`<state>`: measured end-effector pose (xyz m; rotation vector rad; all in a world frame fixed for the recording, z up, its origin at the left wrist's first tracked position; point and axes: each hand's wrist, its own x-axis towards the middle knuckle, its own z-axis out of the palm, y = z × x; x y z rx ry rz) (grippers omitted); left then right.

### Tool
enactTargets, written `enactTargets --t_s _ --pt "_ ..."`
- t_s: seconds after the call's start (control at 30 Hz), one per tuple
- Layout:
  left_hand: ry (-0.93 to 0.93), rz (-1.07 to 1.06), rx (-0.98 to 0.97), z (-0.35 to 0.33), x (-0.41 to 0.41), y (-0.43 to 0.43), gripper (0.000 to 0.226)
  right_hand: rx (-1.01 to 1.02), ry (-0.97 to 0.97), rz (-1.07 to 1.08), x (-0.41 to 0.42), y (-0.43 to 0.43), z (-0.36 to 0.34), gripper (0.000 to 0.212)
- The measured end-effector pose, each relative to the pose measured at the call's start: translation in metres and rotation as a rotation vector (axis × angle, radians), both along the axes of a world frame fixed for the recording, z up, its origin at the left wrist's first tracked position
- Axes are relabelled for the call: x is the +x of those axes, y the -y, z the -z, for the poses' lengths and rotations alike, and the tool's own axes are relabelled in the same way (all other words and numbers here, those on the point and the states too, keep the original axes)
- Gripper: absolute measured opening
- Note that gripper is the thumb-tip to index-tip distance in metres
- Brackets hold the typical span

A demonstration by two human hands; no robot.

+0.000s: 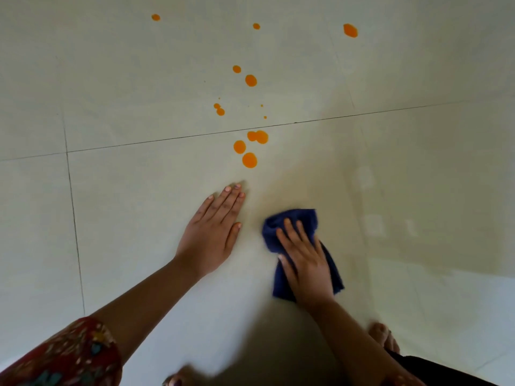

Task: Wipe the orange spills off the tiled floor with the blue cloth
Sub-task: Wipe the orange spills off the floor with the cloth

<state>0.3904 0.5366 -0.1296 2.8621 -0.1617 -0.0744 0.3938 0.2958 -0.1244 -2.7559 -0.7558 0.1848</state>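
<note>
Several orange spills dot the pale tiled floor. The nearest cluster lies just beyond my fingertips; more drops sit farther off, and one large blot is at the far right. My left hand lies flat on the floor with fingers straight, its tips a short way below the nearest spill. To its right, my right hand presses flat on the crumpled blue cloth, which lies on the floor clear of the spills.
Dark grout lines cross the floor, one running left to right just above the nearest cluster. My bare feet show at the bottom edge, with a red patterned sleeve at the lower left.
</note>
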Motion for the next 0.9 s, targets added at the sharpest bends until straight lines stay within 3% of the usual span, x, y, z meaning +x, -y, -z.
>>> enactTargets --t_s 0.1,0.2,0.3,0.4,0.5,0.6,0.8,0.9 --pt "0.004 -0.008 -0.013 0.002 -0.002 0.0 0.057 -0.005 -0.008 0.26 0.043 0.019 0.001 0.052" --pt "0.01 0.002 -0.025 0.003 -0.002 -0.001 0.056 -0.021 0.018 0.448 0.082 -0.029 0.0 0.057" --pt "0.021 -0.016 -0.076 0.002 -0.002 -0.002 0.054 -0.037 0.035 0.143 0.042 -0.063 0.002 0.053" --pt "0.032 -0.03 -0.085 0.002 -0.004 -0.003 0.053 -0.092 0.015 -0.076 -0.001 -0.024 -0.003 0.054" --pt "0.05 -0.069 -0.107 -0.001 -0.007 -0.005 0.051 -0.171 0.006 0.144 0.029 0.008 -0.002 0.06" --pt "0.064 -0.158 -0.17 -0.005 -0.017 -0.014 0.05 -0.227 -0.01 0.438 0.063 -0.02 0.001 0.063" --pt "0.125 -0.501 -0.296 -0.013 -0.057 -0.055 0.046 -0.159 0.052 0.105 0.006 -0.106 0.005 0.055" --pt "0.181 -0.693 -0.388 -0.023 -0.073 -0.064 0.043 0.08 -0.073 0.016 -0.011 -0.139 -0.004 0.049"
